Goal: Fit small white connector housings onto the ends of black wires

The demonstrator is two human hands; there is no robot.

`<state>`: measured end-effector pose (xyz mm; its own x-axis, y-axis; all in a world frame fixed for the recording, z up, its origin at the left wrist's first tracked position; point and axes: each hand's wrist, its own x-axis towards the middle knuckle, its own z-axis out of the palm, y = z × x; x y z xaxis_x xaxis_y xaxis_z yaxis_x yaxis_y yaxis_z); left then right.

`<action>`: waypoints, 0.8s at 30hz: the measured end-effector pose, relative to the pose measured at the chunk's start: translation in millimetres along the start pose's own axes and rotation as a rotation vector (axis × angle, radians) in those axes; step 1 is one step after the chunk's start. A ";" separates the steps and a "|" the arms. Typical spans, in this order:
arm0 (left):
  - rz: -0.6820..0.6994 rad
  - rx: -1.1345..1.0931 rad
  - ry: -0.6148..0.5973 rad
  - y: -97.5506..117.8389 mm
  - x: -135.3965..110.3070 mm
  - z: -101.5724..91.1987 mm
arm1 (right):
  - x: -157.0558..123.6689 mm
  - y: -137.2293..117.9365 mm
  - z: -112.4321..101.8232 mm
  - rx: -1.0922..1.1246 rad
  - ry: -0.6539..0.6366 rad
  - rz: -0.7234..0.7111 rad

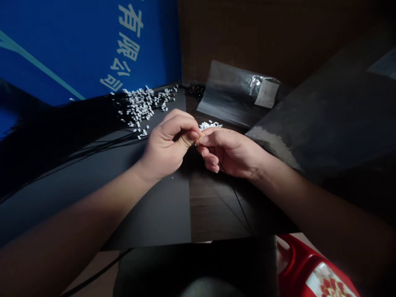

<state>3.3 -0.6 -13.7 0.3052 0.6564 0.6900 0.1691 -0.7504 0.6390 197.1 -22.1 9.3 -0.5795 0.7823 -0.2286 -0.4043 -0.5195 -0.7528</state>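
Note:
Over the table my left hand (165, 150) and my right hand (230, 150) meet at the fingertips. A thin black wire (237, 200) runs from the fingers of my right hand, past the palm, down to the table's front edge. My left thumb and index finger are pinched together, touching the right fingertips; whatever small piece sits between them is hidden. Just behind the hands lies a small heap of little white plastic pieces (210, 124), partly covered by the fingers.
At the left, a bundle of black wires (77, 128) with white ends (139, 105) lies on a grey sheet (157, 214). A blue panel with lettering (93, 41) stands behind. Clear plastic bags (232, 90) lie at the back right. Something red (300, 260) is below the table.

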 end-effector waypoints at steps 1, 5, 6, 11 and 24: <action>-0.007 0.000 -0.001 0.0 -0.2 0.2 | 0.1 -0.2 -0.2 -0.001 0.009 0.007; -0.006 -0.028 0.000 0.4 -0.6 0.9 | 0.5 -0.1 -1.1 0.009 0.013 0.011; -0.004 -0.037 0.002 0.6 -0.6 1.1 | 0.5 0.1 -1.3 0.012 0.010 0.006; -0.063 -0.050 0.009 1.9 -0.6 1.6 | 0.0 0.2 -1.9 0.016 0.007 0.001; -0.106 -0.065 0.010 2.1 -0.6 2.0 | 0.6 0.4 -4.9 0.022 -0.013 -0.006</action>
<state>5.3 -2.8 -13.4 0.2797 0.7326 0.6205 0.1387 -0.6703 0.7290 200.1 -20.2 5.8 -0.5861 0.7810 -0.2156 -0.4234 -0.5221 -0.7404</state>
